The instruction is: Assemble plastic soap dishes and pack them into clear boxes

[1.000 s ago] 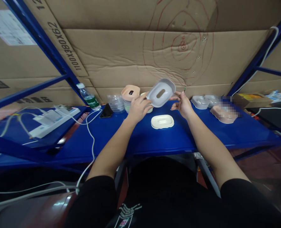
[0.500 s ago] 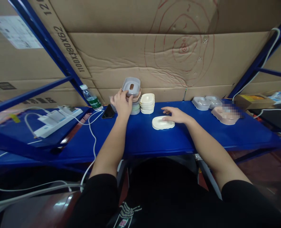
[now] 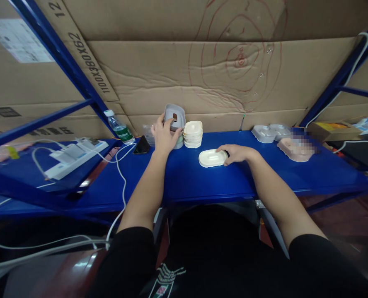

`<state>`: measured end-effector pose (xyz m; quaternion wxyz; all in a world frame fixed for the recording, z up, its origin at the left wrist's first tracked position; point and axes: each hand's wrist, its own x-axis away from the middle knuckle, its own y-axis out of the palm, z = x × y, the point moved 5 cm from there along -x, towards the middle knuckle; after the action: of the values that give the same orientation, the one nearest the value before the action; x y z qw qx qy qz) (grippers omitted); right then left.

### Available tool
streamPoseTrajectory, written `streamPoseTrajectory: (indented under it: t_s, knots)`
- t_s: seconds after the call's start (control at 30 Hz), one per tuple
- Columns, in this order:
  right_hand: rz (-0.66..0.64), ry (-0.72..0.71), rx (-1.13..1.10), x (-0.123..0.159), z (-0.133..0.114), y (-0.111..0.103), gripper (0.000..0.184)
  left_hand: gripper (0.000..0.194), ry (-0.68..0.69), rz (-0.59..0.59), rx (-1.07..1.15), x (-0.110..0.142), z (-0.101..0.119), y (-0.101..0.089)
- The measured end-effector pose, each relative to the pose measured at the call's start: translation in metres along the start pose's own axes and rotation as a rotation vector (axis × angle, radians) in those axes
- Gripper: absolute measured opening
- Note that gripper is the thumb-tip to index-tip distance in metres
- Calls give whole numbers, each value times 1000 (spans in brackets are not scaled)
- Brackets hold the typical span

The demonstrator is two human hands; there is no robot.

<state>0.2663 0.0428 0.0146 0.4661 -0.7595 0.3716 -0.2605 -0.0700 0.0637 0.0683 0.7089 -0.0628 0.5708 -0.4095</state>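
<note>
At the back of the blue table, my left hand (image 3: 167, 134) is closed on a grey rounded dish (image 3: 177, 114) with a brown slot-shaped patch in its base. The dish is tilted above a stack of similar pieces (image 3: 180, 143), mostly hidden by the hand. Beside it stands a stack of small cream dishes (image 3: 193, 133). Nearer me lies a flat cream oval tray (image 3: 211, 158). My right hand (image 3: 235, 154) grips its right end, thumb and fingers on opposite edges.
Clear plastic pieces (image 3: 148, 134), a dark phone (image 3: 141, 145) and a water bottle (image 3: 121, 129) stand left of the stacks. Clear lidded containers (image 3: 271, 133) and a pinkish container (image 3: 291, 151) sit right. A power strip (image 3: 75, 159) and white cables lie far left.
My left hand has shifted slightly right and the grey dish has tilted and moved with it. My right hand, fingers spread before, has closed on the cream oval tray's right end.
</note>
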Motion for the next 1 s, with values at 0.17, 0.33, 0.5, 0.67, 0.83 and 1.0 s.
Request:
streamPoseTrajectory:
  t_s: [0.17,0.33,0.5,0.67,0.83,1.0]
  knots:
    - [97,-19,4,-2,-5,-6,39,73,44,-19,-17,0,0,-1]
    - [240,-115,-101,-4,-7,-16,30,83,37,-64,-28,-1,-2,-4]
    - [377,-158,-233,-1,-12,-25,34,76,7,-32,-13,-3,-7,-3]
    - [504,-141,-466,2,-14,-31,47,77,-8,30,66,-5,-15,2]
    - [596,-17,-598,3,-6,-30,55,80,-47,44,79,-6,-18,9]
    - [724,43,-617,7,-2,-34,61,85,-70,41,60,-5,-16,12]
